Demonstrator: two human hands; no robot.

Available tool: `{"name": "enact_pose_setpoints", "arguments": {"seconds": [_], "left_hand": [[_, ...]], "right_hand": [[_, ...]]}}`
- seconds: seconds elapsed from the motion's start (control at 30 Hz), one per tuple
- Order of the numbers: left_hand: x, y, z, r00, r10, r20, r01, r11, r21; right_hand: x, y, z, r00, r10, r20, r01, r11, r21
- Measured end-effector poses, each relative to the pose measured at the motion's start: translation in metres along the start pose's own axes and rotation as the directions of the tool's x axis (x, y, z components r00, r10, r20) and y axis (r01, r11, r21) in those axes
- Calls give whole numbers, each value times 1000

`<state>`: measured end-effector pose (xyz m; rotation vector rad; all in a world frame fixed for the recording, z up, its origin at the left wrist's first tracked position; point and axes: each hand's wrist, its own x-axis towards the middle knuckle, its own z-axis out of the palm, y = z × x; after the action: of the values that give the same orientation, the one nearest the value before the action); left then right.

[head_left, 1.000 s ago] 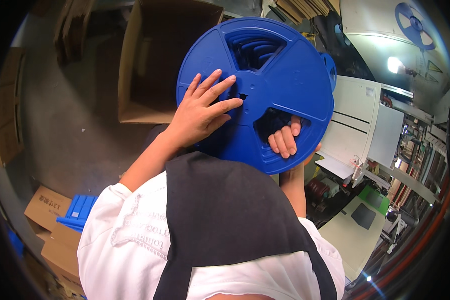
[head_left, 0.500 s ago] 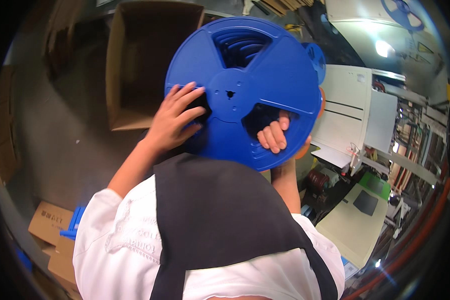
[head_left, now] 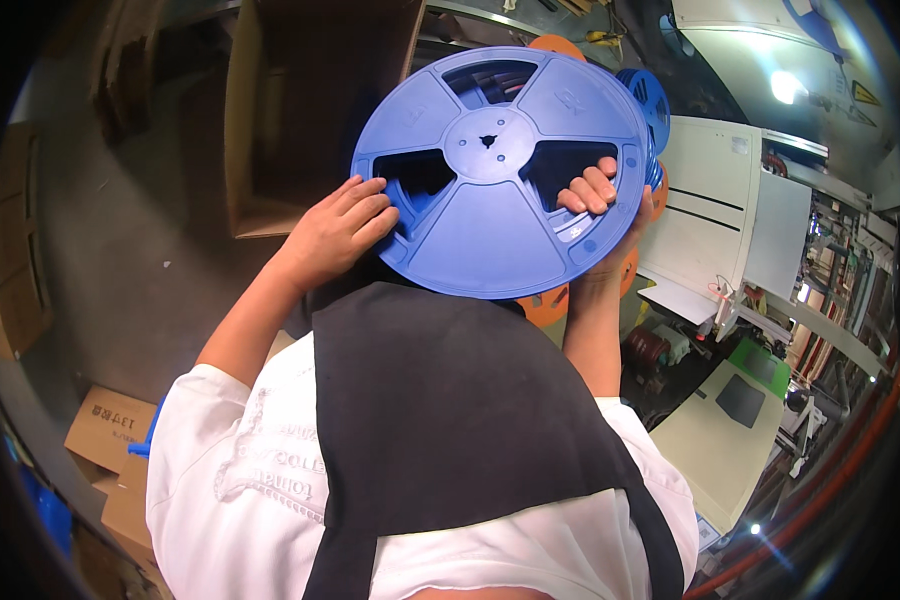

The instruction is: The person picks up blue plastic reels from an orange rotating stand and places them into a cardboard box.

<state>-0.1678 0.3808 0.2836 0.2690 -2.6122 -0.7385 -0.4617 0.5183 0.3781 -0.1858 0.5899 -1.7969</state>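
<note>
In front of my chest I hold a blue plastic reel (head_left: 488, 235), its flat face tilted toward me. Three windows and a small keyed hub hole pierce that face. My left hand (head_left: 338, 232) grips its left rim, the fingertips curling over beside the left window. Through the right window come the fingers of my right hand (head_left: 592, 195), wrapped round the rim from outside; the palm is partly hidden behind the reel. Layered blue edges show at its right side, but how many reels are in my grip I cannot tell.
Behind the held reel, orange reels (head_left: 544, 306) show in part, with another blue reel (head_left: 654, 103) at the upper right. An open cardboard box (head_left: 248, 130) stands at the upper left. Closed cartons (head_left: 107, 425) lie lower left. A pale machine (head_left: 698, 190) stands right.
A different, lighter face of the reel now shows, with its windows elsewhere. The left hand has shifted from the left window onto the rim, and orange reels behind have come into view.
</note>
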Motion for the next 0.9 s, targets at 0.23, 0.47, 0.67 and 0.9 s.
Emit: {"name": "enact_pose_setpoints", "arguments": {"seconds": [0.23,0.47,0.67,0.9], "left_hand": [[-32,-6,-38,764,-644,35,383,409,-828],[-82,-32,-44,613,-752,244,-5,-312,-950],[-96,-30,-36,613,-744,266,-53,-375,-926],[-108,-34,-33,621,-733,278,-35,-379,-925]], "right_hand": [[-6,-6,9,947,-6,-320,-58,980,-188],[-31,4,2,924,-54,-378,-12,986,-168],[-42,10,9,910,-70,-409,-38,967,-251],[-45,13,27,868,-66,-492,-100,948,-303]]}}
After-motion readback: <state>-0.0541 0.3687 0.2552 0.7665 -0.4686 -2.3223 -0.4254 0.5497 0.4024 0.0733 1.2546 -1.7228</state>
